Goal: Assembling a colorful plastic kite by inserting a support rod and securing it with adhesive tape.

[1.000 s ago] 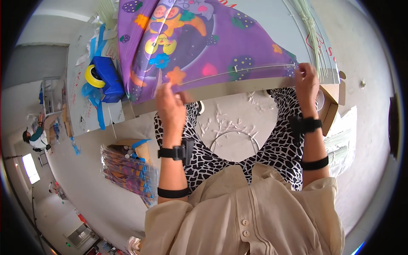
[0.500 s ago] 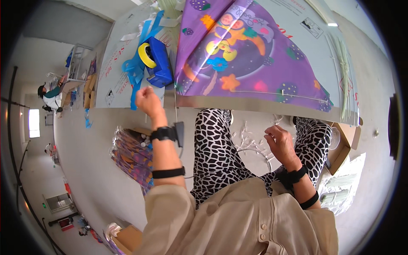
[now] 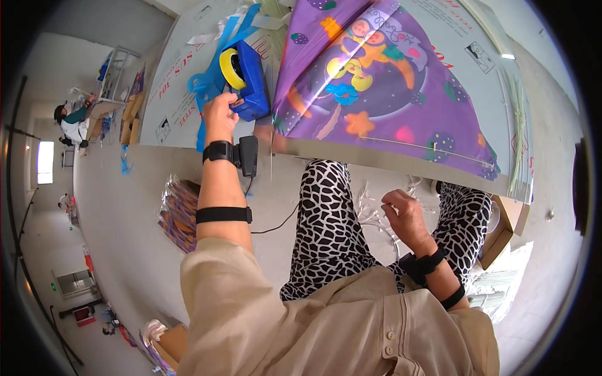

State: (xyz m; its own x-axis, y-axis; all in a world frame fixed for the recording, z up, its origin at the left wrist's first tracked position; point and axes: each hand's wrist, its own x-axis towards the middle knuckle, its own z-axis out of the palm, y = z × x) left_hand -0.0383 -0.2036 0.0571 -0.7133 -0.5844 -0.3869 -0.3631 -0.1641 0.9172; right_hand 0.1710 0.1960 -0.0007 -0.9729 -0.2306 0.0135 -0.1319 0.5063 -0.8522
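My left hand is at the near end of a blue tape dispenser that holds a yellow-ringed roll of tape. Its fingers are pinched together at the dispenser's edge; whatever is between them is too small to make out. Above my lap hovers my right hand, fingers loosely bent and nothing visible in them. Right of the dispenser, a purple printed sheet with cartoon figures and stars lies on the table. A thin pale rod with a small upright piece runs along the sheet's near part.
Blue strips lie left of the dispenser. Pale thin rods rest at the table's right edge. Below are white branching pieces, a cardboard box and wrapped purple sheets. A person is far off at left.
My left hand has moved up to the dispenser's near end, its forearm now straighter. My right hand has shifted slightly left and stays above my lap. The whole view has shifted a little.
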